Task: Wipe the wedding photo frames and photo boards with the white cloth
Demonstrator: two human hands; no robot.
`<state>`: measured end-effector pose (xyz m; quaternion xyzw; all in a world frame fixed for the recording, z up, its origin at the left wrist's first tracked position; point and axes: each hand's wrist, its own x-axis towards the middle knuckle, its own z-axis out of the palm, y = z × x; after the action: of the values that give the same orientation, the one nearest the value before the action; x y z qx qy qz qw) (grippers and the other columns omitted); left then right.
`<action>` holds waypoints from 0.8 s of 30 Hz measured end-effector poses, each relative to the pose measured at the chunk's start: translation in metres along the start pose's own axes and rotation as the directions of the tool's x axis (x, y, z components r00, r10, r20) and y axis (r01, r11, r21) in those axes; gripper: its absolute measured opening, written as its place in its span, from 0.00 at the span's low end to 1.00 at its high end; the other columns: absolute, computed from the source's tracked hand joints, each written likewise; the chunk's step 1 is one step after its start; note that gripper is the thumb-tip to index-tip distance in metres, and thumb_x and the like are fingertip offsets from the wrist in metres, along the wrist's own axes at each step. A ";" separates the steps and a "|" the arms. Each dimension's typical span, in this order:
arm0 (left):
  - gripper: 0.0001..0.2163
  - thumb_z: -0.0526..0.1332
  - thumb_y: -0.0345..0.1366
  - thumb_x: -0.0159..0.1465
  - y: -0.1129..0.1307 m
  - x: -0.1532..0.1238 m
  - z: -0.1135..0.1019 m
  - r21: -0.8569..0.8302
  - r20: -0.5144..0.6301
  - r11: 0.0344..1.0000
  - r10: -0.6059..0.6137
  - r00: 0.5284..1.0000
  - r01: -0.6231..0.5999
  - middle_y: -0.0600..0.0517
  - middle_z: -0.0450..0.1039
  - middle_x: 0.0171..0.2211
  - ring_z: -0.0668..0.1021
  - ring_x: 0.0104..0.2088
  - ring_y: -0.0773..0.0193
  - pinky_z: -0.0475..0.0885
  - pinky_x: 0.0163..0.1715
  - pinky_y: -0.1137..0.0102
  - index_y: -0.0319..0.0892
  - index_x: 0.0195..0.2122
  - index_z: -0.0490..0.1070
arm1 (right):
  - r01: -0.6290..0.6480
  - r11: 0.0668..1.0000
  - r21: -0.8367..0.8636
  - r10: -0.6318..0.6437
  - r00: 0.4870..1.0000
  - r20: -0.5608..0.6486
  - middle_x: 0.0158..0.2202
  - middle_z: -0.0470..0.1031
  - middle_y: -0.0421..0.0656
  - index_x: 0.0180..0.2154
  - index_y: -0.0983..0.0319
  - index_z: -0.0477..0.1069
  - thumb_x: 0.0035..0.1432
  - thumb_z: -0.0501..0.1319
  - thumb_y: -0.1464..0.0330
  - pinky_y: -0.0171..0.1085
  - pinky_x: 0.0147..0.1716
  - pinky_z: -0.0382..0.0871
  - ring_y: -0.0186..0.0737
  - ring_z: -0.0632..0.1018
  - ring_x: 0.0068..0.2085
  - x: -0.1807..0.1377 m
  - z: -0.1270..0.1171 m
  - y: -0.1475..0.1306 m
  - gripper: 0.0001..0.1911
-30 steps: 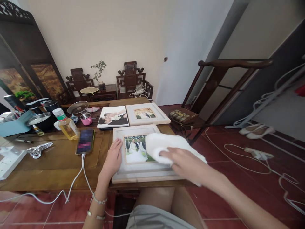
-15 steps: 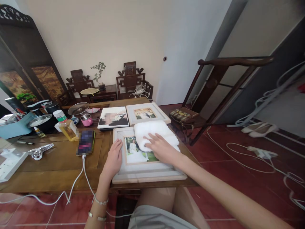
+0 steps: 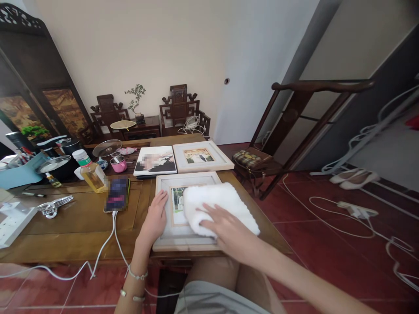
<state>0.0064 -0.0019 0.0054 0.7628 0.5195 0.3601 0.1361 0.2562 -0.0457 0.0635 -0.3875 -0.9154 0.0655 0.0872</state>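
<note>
A pale picture frame [image 3: 183, 247] lies on the table in front of me, with a photo [image 3: 177, 205] partly visible in its middle. My left hand [image 3: 157, 214] holds the frame's left edge, its fingers laid over the rim. A fluffy white towel [image 3: 240, 205] covers the right part of the frame and much of the photo. My right hand [image 3: 225, 226] presses down on this towel and grips its folded left side. The thumb is partly sunk into the pile.
Behind lie another framed photo [image 3: 196, 156] and a photo panel [image 3: 155, 160]. To the left are a phone [image 3: 117, 195] on a white cable, a bottle [image 3: 93, 176], a pink mug [image 3: 118, 164], a hair clip [image 3: 55, 206] and a power strip [image 3: 15, 224]. A wooden chair [image 3: 291, 113] stands right.
My right hand has moved the towel toward me and slightly right, over more of the photo and the frame's lower right. The left hand stays on the frame's edge.
</note>
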 end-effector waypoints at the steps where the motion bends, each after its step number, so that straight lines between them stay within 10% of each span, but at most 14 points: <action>1: 0.23 0.46 0.22 0.61 0.000 0.000 0.000 -0.005 0.007 1.000 -0.005 1.000 0.005 0.43 0.63 0.59 0.60 0.63 0.58 0.56 0.63 0.55 0.38 0.57 0.64 | -0.016 1.000 -0.026 0.015 1.000 -0.026 0.61 0.62 0.51 0.47 0.62 0.71 0.39 0.51 0.84 0.54 0.61 0.50 0.51 0.56 0.64 0.012 0.002 0.011 0.31; 9: 0.25 0.47 0.20 0.59 -0.003 -0.003 0.000 -0.048 0.004 0.999 0.008 1.000 -0.008 0.45 0.61 0.60 0.58 0.64 0.59 0.54 0.63 0.54 0.40 0.57 0.64 | -0.074 0.978 -0.195 0.055 0.993 -0.104 0.64 0.55 0.55 0.51 0.66 0.69 0.46 0.51 0.85 0.59 0.60 0.47 0.55 0.51 0.65 0.086 -0.002 0.070 0.30; 24: 0.26 0.46 0.20 0.58 0.006 0.000 -0.002 -0.007 0.014 0.999 -0.034 0.999 0.034 0.42 0.61 0.60 0.58 0.64 0.57 0.53 0.64 0.54 0.36 0.57 0.64 | 0.081 0.989 0.124 -0.101 0.981 0.165 0.64 0.56 0.47 0.49 0.61 0.71 0.44 0.50 0.83 0.57 0.62 0.46 0.52 0.48 0.66 -0.019 -0.015 -0.036 0.30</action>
<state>0.0095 -0.0050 0.0100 0.7559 0.5300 0.3545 0.1484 0.2473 -0.0834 0.0829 -0.3323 -0.9309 0.1478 0.0341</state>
